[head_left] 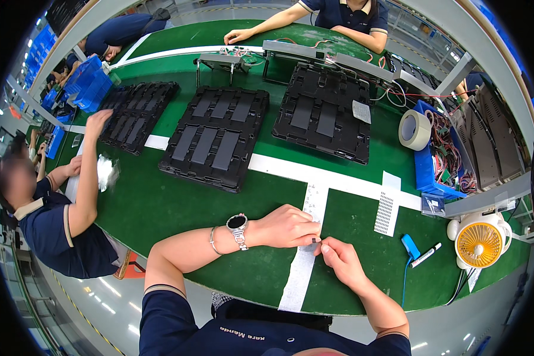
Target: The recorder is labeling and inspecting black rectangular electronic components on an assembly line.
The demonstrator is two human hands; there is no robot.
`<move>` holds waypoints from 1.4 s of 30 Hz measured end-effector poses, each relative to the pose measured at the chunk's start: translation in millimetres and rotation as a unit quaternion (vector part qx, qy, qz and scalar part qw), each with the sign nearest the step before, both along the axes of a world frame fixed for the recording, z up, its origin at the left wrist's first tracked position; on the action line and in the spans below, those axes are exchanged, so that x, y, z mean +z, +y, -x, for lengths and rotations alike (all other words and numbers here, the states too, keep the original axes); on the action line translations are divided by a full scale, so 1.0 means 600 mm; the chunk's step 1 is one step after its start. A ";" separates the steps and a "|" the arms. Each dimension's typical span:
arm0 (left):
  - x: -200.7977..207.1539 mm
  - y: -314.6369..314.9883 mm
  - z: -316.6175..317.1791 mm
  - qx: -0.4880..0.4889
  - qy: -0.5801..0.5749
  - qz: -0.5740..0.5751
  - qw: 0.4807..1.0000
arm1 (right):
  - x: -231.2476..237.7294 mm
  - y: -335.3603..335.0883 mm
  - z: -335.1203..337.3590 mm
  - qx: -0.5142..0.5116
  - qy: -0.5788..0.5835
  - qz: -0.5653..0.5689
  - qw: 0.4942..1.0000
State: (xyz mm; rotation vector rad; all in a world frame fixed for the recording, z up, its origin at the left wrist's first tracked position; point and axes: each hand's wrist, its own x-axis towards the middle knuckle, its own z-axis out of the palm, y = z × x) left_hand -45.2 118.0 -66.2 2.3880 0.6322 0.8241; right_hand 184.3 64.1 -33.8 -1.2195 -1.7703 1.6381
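Note:
My left hand, with a watch and a bracelet on its wrist, is closed, its fingertips on a small black piece. Close by on the right, my right hand has thumb and forefinger pinched together near that piece; whatever lies between them is too small to make out. Both hands are over a white strip running down the green table. Right of them lies a white sheet with rows of small dark labels.
Black trays with dark flat parts stand beyond my hands. On the right are a tape roll, a blue bin of wires, a marker, a blue corded item and a fan. Co-workers sit left and opposite.

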 end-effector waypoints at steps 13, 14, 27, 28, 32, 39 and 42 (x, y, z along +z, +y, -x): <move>0.005 0.000 0.000 0.001 -0.004 0.003 1.000 | -0.019 -0.001 -0.006 -0.041 0.020 0.026 0.999; 0.005 0.000 0.000 0.001 -0.004 0.004 1.000 | -0.019 -0.001 -0.006 -0.042 0.023 0.026 0.999; 0.001 0.000 0.000 -0.005 0.009 0.003 1.000 | -0.011 -0.002 -0.003 -0.023 0.017 0.039 0.999; 0.002 0.000 0.000 -0.004 0.010 0.002 1.000 | -0.011 -0.001 -0.004 -0.023 0.012 0.046 0.999; 0.001 0.000 0.000 -0.003 0.012 0.000 1.000 | -0.005 -0.001 -0.002 -0.021 -0.007 0.050 0.999; 0.005 0.000 0.000 -0.003 0.014 -0.005 1.000 | -0.003 -0.002 -0.001 -0.018 -0.012 0.048 0.999; 0.002 0.000 -0.001 -0.002 0.008 -0.009 1.000 | -0.006 -0.002 -0.001 -0.018 -0.012 0.045 0.999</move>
